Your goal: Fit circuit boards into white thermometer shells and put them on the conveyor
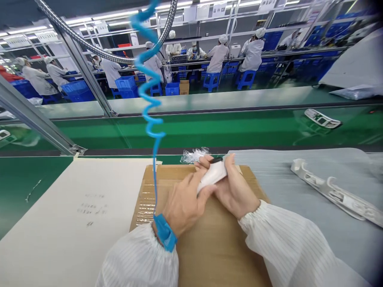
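Observation:
A small white part with a black end is held between both hands above a brown cardboard sheet. My left hand, with a blue strap at its wrist, has its thumb and fingers closed on the part's lower left side. From the right, my right hand grips the upper end, its fingers partly behind the part. Some crumpled clear plastic lies just beyond the fingers. The left hand is slightly blurred.
A coiled blue cord hangs down to the left wrist. A long white plastic part rests on grey foam at the right. Past the table edge, a green conveyor carries another part. Several people sit farther back.

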`<state>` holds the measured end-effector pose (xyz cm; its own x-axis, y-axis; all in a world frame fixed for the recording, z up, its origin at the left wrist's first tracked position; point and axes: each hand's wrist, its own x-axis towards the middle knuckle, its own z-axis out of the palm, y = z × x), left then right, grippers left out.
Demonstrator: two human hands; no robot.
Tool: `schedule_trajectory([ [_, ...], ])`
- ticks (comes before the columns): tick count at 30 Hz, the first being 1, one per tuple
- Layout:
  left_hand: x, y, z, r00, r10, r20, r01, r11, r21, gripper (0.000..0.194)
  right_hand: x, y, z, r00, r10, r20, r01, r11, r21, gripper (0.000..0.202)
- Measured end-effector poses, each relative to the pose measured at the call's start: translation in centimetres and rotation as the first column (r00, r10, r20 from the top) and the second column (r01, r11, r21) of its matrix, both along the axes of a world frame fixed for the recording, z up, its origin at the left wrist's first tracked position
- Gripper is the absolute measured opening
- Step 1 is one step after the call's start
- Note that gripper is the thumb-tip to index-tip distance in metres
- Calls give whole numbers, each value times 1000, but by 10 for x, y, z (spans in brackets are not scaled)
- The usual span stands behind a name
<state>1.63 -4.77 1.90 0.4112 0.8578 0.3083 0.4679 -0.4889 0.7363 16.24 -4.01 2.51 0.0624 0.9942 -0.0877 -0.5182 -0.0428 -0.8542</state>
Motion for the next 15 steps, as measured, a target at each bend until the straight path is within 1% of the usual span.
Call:
schedule_trajectory([
  [2,5,-4,-3,980,-39,-195,33,999,-34,50,-3,-2,6,986,-11,-167,-11,991,-133,47],
  [4,8,-7,-3,938,-48,-343,35,998,-44,50,-4,-4,8,963,-41,-268,-19,976,-218,50],
  [6,8,-8,-2,896,-47,-441,37,999,-32,49,-2,-4,9,946,-67,-316,-15,968,-250,54],
  [7,6,-7,-1,881,-39,-472,30,999,-27,49,0,-4,9,944,-59,-323,-22,971,-239,54],
  [8,4,-6,0,871,-23,-490,11,1000,-27,50,1,-4,9,947,-22,-320,-49,976,-213,53],
  [10,-1,-3,1,882,56,-469,-66,998,-5,48,2,-4,9,955,96,-281,-132,985,-111,43],
  [11,-3,-1,1,903,118,-413,-115,993,32,46,2,-5,8,956,162,-245,-178,983,-47,36],
  [13,-5,1,2,947,222,-232,-199,973,119,45,-2,-6,5,953,259,-159,-253,966,55,28],
  [15,-4,1,3,967,245,-63,-230,956,185,52,-7,-9,-1,951,293,-101,-284,954,96,26],
])
